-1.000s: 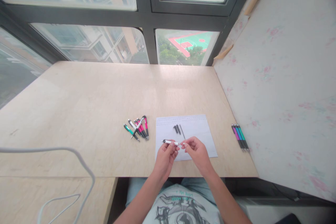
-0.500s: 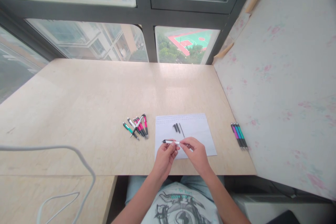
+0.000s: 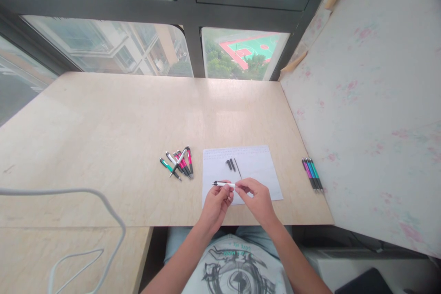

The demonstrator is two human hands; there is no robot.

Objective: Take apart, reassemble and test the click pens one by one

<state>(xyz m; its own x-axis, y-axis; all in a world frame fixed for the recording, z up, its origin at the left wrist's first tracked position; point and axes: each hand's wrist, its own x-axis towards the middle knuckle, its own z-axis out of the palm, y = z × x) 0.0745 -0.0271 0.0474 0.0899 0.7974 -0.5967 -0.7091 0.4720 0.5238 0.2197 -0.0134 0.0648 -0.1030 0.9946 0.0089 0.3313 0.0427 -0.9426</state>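
Observation:
My left hand [image 3: 217, 203] pinches a white pen barrel [image 3: 223, 184] that points left, held just above a white sheet of paper [image 3: 258, 170]. My right hand [image 3: 257, 198] is closed at the barrel's right end, fingertips pinched on it or on a small part I cannot make out. On the paper beyond my hands lie small black pen parts [image 3: 230, 164] and a thin refill [image 3: 237, 168].
A loose pile of several pens [image 3: 179, 163], pink, teal and white, lies left of the paper. A neat row of coloured pens [image 3: 312, 174] lies near the table's right edge by the wall. A white cable [image 3: 103, 220] loops at lower left. Windows stand behind the table.
My right hand has closed in from a small gap to meet the right end of the barrel. The view has tilted slightly; the pens on the table have not moved.

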